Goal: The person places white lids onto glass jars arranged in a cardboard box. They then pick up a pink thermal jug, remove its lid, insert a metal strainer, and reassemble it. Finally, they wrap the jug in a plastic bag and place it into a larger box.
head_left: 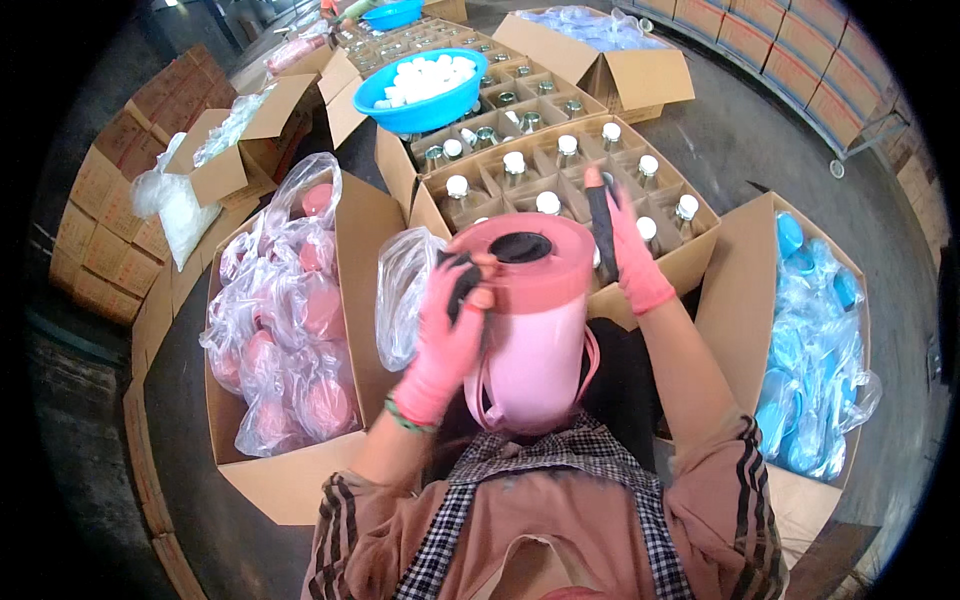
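Observation:
A pink plastic jug (530,350) with a darker pink collar (540,285) and a round black opening on top stands upright in my lap. Pink loops, which look like handles, show low on both its sides. My left hand (452,315), in a pink glove with black fingers, is curled against the left edge of the collar. To the right of the jug my right hand (628,240), gloved the same way, is raised with its fingers stretched, holding nothing. It hovers over the carton (690,250) of glass bottles (514,170) with white caps.
On my left is a carton (285,475) of bagged pink pieces (322,310); a clear plastic bag (402,290) hangs beside it. A carton (735,290) of bagged blue pieces (785,385) stands right. Farther off, a blue basin (425,118) holds white caps (430,75).

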`<control>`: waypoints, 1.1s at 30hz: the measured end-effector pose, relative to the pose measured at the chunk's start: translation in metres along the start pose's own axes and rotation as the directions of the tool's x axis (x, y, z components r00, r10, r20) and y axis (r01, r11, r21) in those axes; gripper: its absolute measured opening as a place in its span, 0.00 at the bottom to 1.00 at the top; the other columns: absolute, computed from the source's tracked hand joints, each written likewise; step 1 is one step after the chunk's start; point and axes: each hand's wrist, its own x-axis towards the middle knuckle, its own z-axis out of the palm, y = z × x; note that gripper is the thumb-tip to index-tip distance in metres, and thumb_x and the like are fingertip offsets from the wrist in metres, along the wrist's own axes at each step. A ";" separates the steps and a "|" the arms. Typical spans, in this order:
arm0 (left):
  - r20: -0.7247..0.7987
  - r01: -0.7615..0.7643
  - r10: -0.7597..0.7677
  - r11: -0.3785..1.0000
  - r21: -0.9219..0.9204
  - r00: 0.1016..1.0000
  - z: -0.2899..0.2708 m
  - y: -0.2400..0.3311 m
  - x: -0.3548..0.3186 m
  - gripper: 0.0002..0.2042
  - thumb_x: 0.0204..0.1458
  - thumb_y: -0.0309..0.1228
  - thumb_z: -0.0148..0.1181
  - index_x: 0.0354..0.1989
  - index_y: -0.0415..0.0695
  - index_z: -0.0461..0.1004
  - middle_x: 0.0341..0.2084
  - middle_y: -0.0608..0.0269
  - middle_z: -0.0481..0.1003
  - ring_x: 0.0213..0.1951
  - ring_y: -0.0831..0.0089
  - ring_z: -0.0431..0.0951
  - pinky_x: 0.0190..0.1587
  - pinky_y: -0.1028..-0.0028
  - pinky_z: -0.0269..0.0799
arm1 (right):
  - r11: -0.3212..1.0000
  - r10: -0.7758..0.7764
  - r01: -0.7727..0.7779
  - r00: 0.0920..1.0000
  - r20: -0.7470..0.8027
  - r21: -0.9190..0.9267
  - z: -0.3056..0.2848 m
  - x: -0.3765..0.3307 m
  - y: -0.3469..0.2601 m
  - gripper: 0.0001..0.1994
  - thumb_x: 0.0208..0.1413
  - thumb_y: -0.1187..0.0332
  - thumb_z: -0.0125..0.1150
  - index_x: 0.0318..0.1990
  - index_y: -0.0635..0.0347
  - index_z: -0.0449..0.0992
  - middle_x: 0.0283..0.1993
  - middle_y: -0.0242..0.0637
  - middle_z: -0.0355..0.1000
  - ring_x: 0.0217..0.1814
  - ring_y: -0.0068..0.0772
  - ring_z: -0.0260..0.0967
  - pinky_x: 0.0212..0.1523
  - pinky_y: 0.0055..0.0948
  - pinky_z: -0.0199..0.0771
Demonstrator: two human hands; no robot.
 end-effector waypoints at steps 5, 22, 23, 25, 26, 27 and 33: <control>0.046 0.196 -0.191 0.935 -0.296 0.980 -0.014 -0.032 0.016 0.20 0.49 0.36 0.49 0.46 0.36 0.62 0.41 0.57 0.67 0.44 0.70 0.67 0.48 0.71 0.61 | 0.837 -0.064 0.218 0.950 0.306 -0.501 0.018 -0.034 0.003 0.13 0.50 0.64 0.49 0.40 0.64 0.68 0.37 0.38 0.68 0.39 0.26 0.64 0.41 0.23 0.63; 0.643 0.669 -0.190 0.144 -0.729 0.741 -0.001 -0.092 -0.042 0.35 0.44 0.49 0.54 0.56 0.42 0.51 0.52 0.62 0.59 0.52 0.74 0.60 0.54 0.73 0.56 | 0.080 0.526 0.589 0.660 0.536 -0.804 0.090 -0.043 -0.084 0.14 0.46 0.59 0.50 0.29 0.62 0.70 0.29 0.45 0.69 0.32 0.46 0.66 0.35 0.36 0.65; 0.642 0.673 -0.208 0.155 -0.723 0.738 -0.007 -0.095 -0.041 0.35 0.44 0.49 0.55 0.56 0.42 0.51 0.51 0.62 0.60 0.52 0.74 0.61 0.54 0.73 0.56 | 0.107 0.493 0.635 0.634 0.596 -0.765 0.086 -0.038 -0.084 0.14 0.46 0.58 0.50 0.30 0.62 0.70 0.31 0.44 0.69 0.33 0.45 0.66 0.36 0.34 0.65; 0.657 0.691 -0.224 0.146 -0.708 0.720 -0.010 -0.100 -0.044 0.35 0.44 0.49 0.55 0.56 0.41 0.51 0.51 0.62 0.60 0.52 0.74 0.61 0.53 0.74 0.57 | 0.085 0.518 0.633 0.632 0.577 -0.769 0.088 -0.035 -0.088 0.14 0.46 0.58 0.50 0.29 0.61 0.70 0.32 0.44 0.69 0.34 0.45 0.66 0.37 0.34 0.65; 0.649 0.689 -0.249 0.140 -0.711 0.719 -0.010 -0.105 -0.046 0.35 0.44 0.49 0.55 0.56 0.41 0.51 0.51 0.62 0.60 0.52 0.74 0.61 0.53 0.74 0.57 | 0.075 0.530 0.632 0.630 0.567 -0.772 0.089 -0.034 -0.089 0.14 0.46 0.58 0.49 0.29 0.61 0.70 0.32 0.44 0.69 0.35 0.45 0.66 0.37 0.34 0.65; 0.653 0.694 -0.254 0.125 -0.709 0.713 -0.006 -0.111 -0.049 0.35 0.44 0.49 0.55 0.56 0.40 0.51 0.50 0.62 0.61 0.51 0.74 0.61 0.53 0.74 0.57 | 0.030 0.421 0.663 0.671 0.611 -0.748 0.087 -0.037 -0.081 0.13 0.47 0.60 0.50 0.29 0.63 0.70 0.31 0.46 0.69 0.34 0.46 0.67 0.36 0.35 0.66; 0.631 0.683 -0.270 0.192 -0.705 0.727 -0.010 -0.109 -0.048 0.37 0.43 0.47 0.57 0.57 0.40 0.50 0.52 0.64 0.59 0.52 0.75 0.60 0.54 0.75 0.54 | 0.150 0.574 0.156 0.790 0.214 -0.976 0.090 -0.019 -0.059 0.09 0.48 0.67 0.48 0.26 0.65 0.68 0.20 0.42 0.67 0.23 0.45 0.66 0.26 0.35 0.66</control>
